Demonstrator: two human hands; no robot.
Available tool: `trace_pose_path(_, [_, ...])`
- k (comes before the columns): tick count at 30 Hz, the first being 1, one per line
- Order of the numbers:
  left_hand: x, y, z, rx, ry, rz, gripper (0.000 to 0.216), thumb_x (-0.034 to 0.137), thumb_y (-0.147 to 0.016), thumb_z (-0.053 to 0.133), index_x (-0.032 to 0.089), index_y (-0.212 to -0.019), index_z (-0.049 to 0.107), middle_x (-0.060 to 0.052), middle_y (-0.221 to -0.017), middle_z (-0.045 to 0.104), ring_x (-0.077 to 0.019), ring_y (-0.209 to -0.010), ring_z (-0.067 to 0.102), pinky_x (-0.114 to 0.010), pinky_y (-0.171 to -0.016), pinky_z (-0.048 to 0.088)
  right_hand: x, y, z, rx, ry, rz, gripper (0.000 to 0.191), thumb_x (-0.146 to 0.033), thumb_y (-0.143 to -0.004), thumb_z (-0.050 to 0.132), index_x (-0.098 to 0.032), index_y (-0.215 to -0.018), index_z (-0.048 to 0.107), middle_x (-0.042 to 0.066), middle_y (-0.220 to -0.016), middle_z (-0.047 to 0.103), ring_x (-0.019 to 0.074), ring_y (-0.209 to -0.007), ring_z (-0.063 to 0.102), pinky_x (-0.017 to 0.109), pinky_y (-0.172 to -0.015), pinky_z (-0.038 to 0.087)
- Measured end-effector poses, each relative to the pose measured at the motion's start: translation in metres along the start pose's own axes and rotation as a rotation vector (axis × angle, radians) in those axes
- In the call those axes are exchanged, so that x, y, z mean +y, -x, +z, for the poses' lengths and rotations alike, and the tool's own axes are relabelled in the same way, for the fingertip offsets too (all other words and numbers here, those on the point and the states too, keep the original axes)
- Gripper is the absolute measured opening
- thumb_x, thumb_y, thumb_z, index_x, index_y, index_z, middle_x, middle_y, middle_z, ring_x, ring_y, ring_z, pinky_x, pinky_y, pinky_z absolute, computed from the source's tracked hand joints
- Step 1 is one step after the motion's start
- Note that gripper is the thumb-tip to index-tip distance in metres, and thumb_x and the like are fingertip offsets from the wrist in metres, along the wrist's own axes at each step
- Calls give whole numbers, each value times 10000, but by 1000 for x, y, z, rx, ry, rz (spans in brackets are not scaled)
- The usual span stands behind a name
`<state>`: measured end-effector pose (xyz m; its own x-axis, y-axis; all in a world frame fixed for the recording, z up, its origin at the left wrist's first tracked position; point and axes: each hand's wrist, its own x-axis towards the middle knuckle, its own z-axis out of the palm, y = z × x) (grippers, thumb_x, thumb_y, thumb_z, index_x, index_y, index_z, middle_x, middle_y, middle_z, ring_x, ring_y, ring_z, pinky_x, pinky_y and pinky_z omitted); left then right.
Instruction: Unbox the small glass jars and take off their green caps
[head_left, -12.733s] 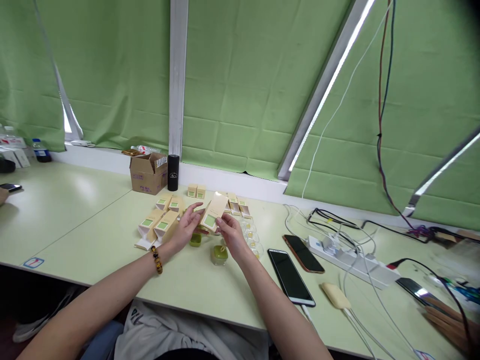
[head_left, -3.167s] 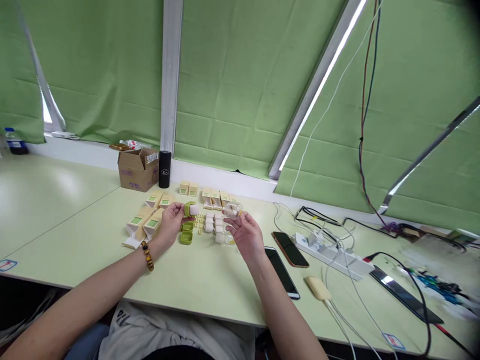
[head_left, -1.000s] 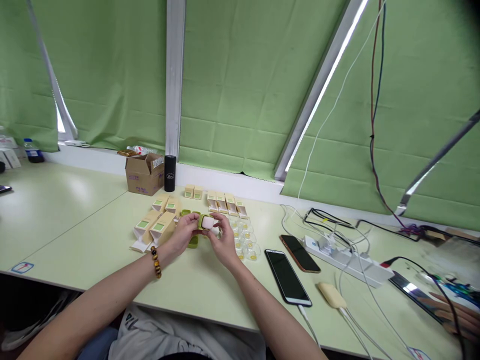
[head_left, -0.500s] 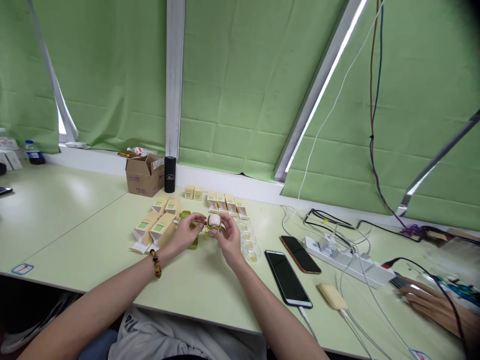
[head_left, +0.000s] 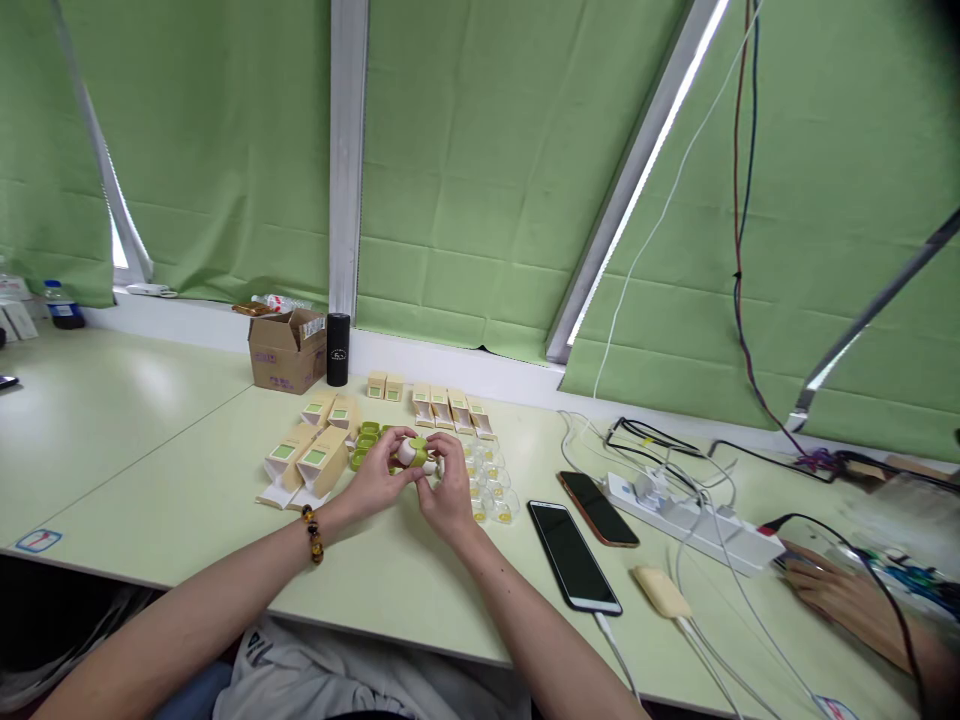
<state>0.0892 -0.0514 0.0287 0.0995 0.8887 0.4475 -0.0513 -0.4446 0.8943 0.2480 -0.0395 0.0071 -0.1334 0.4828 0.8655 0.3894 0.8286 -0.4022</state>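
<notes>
Between my two hands, just above the table, is a small rounded white-and-green case (head_left: 414,451), now lying sideways. My left hand (head_left: 381,480) has its fingers closed around the white end. Thumb and fingers of my right hand (head_left: 448,497) pinch the green side, and part of the case is hidden behind them. Several green square covers (head_left: 366,440) lie just left of the case, partly behind my left hand. Beside my right hand are rows of clear plastic shells (head_left: 495,478) with yellow marks.
Cream cartons (head_left: 324,458) with green labels stand left, more cartons (head_left: 450,408) behind. A cardboard box (head_left: 285,352) and black flask (head_left: 338,350) are at the back. Two phones (head_left: 574,555), a yellow case (head_left: 661,592) and a power strip (head_left: 697,525) lie right, near another person's hand (head_left: 832,590).
The case has been turned from upright, white part facing me, onto its side, with the white part to the left. Both hands have moved slightly left and closer together.
</notes>
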Motion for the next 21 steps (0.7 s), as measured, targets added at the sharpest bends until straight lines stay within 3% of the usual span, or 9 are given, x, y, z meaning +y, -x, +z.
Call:
trace_pose_path(4, [0,-4,-4,-87,323,-78,634,289,-706,928,233,-1197,531,-75,-1112,709,-217,-993,705,-329,-871,565,-4,-2,-4,52,-10,2,516,-170,-877,628,-267,-1350,445,142,-1319,545,309,-1269,552,497,-966,567])
trace_pose_path(8, [10,-3,-6,-113,503,-174,624,358,-755,918,219,-1238,549,-125,-1202,724,-245,-1037,735,-361,-905,576,-6,-3,-7,84,-2,16,522,-185,-896,611,-269,-1379,435,137,-1313,546,305,-1259,547,489,-942,579])
trace_pose_path(14, [9,-3,-7,-153,605,-195,379,490,-856,823,175,-1009,678,-149,-1133,742,-284,-1081,730,-377,-882,592,-8,-2,-7,71,37,16,515,-220,-907,624,-273,-1384,438,140,-1322,545,317,-1260,546,524,-983,560])
trace_pose_path(21, [11,-1,-3,-168,548,-234,479,629,-897,719,161,-1000,711,-136,-993,747,-274,-1007,733,-352,-808,590,-9,-2,-7,40,85,-75,562,-188,-914,633,-282,-1435,443,145,-1367,546,330,-1323,532,571,-1069,517])
